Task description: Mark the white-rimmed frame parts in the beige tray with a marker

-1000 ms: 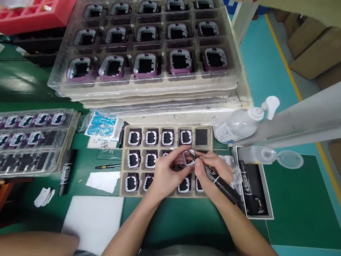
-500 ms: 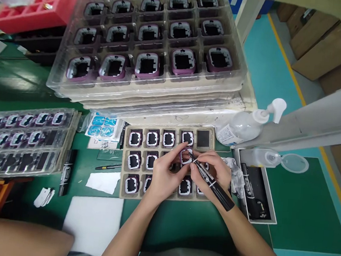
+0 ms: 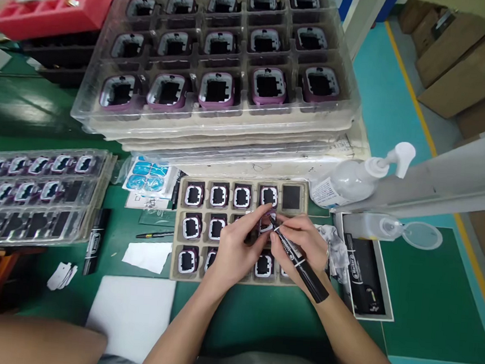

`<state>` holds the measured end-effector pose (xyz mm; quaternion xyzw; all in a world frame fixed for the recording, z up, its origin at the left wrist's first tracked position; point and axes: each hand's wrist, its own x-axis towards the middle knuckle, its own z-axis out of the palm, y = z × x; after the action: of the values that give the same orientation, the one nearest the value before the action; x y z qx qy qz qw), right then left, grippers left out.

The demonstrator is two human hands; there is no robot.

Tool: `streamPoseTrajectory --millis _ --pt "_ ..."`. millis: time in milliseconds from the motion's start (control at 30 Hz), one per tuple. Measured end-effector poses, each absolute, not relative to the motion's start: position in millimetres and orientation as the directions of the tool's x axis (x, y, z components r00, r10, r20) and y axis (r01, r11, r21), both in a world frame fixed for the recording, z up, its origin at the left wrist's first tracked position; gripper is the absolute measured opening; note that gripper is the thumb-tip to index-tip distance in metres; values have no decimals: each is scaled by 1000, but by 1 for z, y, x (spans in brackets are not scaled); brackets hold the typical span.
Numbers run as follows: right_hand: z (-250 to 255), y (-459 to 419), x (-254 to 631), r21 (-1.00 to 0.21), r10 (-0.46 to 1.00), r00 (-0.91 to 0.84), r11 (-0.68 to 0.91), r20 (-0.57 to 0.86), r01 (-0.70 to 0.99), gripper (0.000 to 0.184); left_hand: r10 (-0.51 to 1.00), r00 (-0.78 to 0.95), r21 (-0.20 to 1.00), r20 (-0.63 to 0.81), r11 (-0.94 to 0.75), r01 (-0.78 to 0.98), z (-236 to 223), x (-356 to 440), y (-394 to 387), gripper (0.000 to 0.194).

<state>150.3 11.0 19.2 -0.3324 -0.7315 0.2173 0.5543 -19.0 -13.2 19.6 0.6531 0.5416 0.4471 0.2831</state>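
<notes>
At frame centre, the left hand (image 3: 233, 250) pinched a small purple-rimmed frame (image 3: 266, 222) over the cardboard tray (image 3: 233, 283). Just right, the right hand (image 3: 301, 241) gripped a black marker (image 3: 299, 262), tip touching the frame. Compared with a second earlier, the frame sat lower, nearer the tray, and the marker stood steeper.

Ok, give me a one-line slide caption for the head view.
Left hand holds a small purple frame over a cardboard tray while the right hand touches a black marker to it.
</notes>
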Motion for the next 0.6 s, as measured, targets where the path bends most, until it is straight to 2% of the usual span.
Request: streamPoseTrajectory --millis 367,600 --pt "17 11 150 -694 738 -159 673 656 257 39 937 43 819 346 -325 474 16 -19 -13 50" --pt "17 11 149 -711 749 -154 661 644 239 36 941 48 817 336 -316 482 16 -19 -12 46"
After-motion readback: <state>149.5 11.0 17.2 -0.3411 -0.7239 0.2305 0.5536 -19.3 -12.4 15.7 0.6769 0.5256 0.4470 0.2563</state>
